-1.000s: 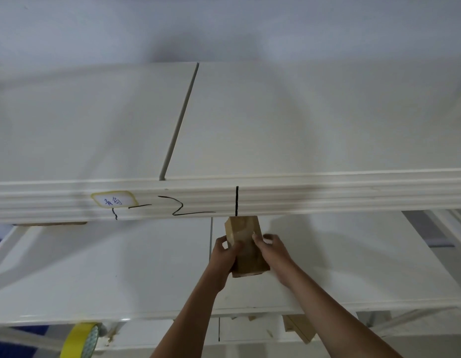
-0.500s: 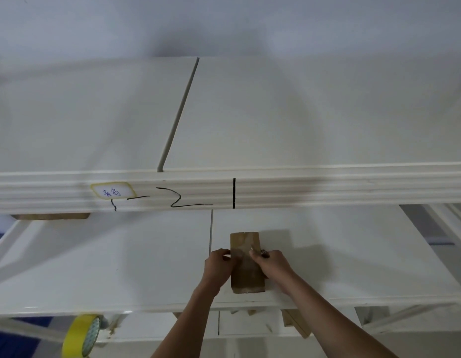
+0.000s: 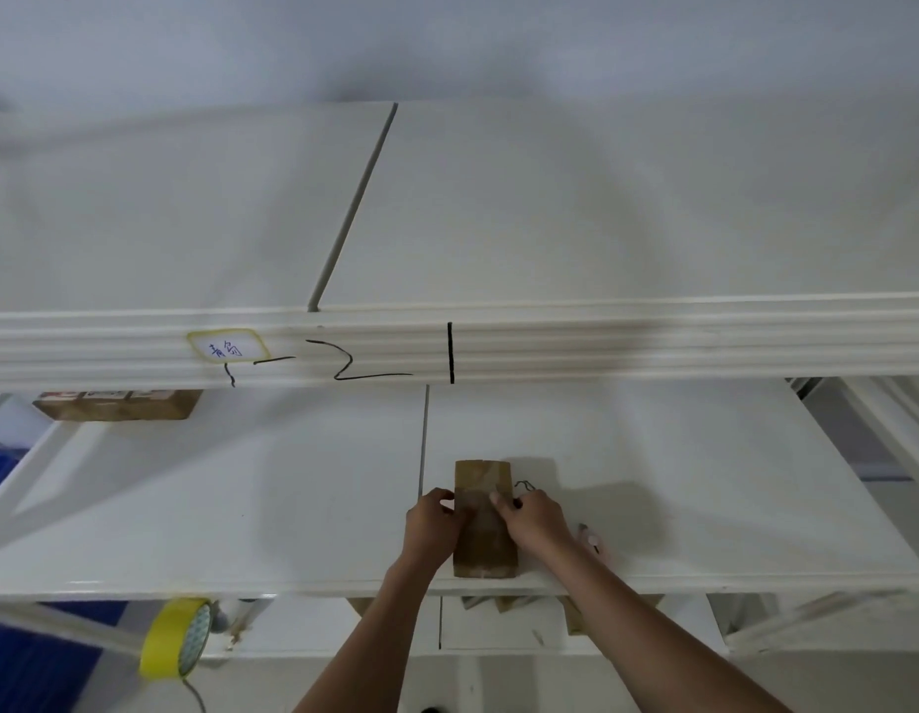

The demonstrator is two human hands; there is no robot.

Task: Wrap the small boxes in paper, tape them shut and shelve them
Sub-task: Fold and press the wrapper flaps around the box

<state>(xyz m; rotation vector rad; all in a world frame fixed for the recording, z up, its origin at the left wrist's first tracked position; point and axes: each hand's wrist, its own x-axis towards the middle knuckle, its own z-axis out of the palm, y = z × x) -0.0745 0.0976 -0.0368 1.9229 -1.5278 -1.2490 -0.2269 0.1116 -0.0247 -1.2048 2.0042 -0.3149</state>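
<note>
Both hands, left [image 3: 433,524] and right [image 3: 530,517], gripped wrapped box [image 3: 483,512] by long sides on shelf [image 3: 293,506]; looked light, stiff, paper maybe slick, sides seemed best grab

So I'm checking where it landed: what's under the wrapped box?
The wrapped box lies on the white shelf, near its front edge. Both hands cover its sides; the contact underneath is hidden.

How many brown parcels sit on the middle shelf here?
2. One parcel near the front edge, held between left hand and right hand; another far left, partly hidden by the beam. More may be hidden.
</note>
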